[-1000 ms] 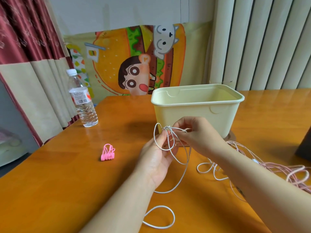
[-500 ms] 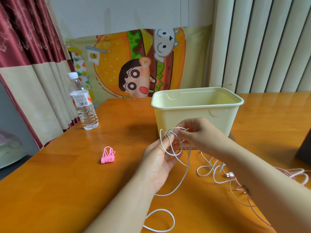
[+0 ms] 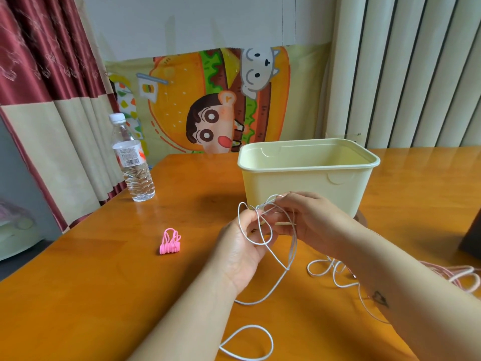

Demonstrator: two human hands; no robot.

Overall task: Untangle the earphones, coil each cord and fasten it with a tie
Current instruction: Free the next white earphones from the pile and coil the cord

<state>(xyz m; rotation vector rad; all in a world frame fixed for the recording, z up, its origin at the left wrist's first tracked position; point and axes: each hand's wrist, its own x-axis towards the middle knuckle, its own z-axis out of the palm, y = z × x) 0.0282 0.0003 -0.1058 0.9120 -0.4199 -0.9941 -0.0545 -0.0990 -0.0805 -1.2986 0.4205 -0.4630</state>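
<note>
Above the wooden table [image 3: 104,295], our left hand [image 3: 242,246] and right hand [image 3: 309,222] pinch the white earphone cord [image 3: 270,246], apparently mid-untangling; next we must free the knot, then coil.

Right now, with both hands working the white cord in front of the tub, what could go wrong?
1. Both the left hand and right hand pinch crossed loops of the thin white earphone cord; pulling apart could tighten a knot.
2. Its slack runs under the right forearm into the pale pink cord pile, which may drag along and re-tangle.
3. The small pink bundle of ties lies apart to the left, so reaching for it means letting go with one hand.
</note>
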